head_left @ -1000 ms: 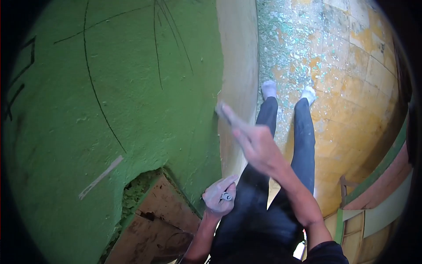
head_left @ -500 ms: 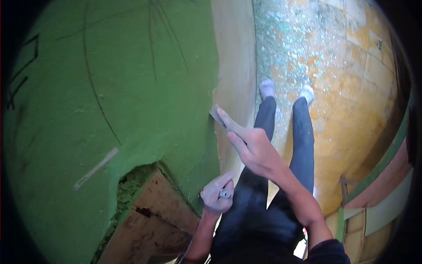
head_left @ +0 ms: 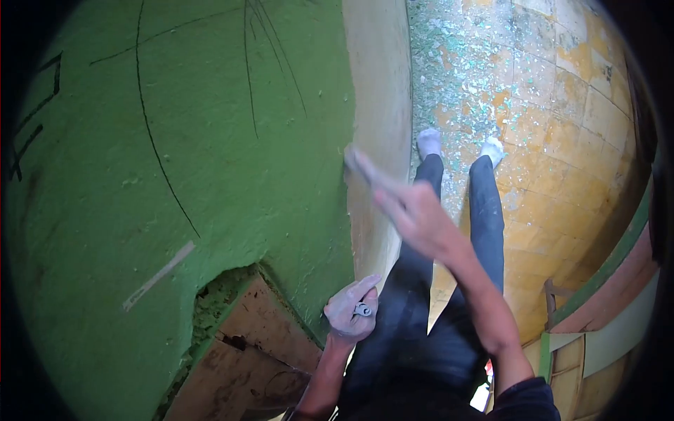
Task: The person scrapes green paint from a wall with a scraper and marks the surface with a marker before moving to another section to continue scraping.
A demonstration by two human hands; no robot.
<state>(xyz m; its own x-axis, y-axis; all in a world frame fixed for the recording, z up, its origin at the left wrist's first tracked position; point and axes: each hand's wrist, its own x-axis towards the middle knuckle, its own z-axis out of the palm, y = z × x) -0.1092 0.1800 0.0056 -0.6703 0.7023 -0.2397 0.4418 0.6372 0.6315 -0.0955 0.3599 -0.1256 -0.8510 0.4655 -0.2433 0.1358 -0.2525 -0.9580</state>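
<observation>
My right hand (head_left: 414,214) is closed round a flat scraper-like tool (head_left: 356,163), partly hidden by the fingers and blurred by motion. Its tip is at the edge where green paint (head_left: 281,182) meets a bare pale strip (head_left: 375,91) of the wall. Lower down, my left hand (head_left: 351,309), dusty with pale powder, is curled round a small grey cylindrical object (head_left: 362,309) whose end shows between the fingers. That hand is close to the green wall, beside my left thigh.
Paint flakes (head_left: 463,70) litter the yellow tiled floor (head_left: 547,182) around my feet. A brown wooden panel (head_left: 260,337) sits in a broken-edged opening of the wall at the lower left. Dark lines mark the green paint.
My right hand and its tool have moved slightly up along the paint edge. The view has shifted a little; my left hand keeps its grip.
</observation>
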